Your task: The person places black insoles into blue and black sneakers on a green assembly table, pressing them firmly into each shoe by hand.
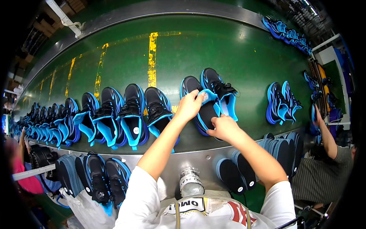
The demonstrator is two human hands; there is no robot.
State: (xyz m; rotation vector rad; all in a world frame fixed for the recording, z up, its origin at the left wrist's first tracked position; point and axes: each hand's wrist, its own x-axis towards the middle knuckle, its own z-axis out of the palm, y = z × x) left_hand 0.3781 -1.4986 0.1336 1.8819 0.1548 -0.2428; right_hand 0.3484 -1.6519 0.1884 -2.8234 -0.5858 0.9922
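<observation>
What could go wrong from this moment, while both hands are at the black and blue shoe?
The left hand holds the blue lining of the shoe near its tongue, so the lining might fold or crease.

The right hand is at the heel; a push there could shift the neighbouring shoe close alongside.

The right forearm passes near the insoles and may knock them.

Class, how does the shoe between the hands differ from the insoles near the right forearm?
The shoe is hollow; the insoles are flat.
The left hand grips the shoe, with the right hand at its opening; neither touches the insoles.
The shoe is over the green belt; the insoles line its metal edge.
Both show black and blue.
</observation>
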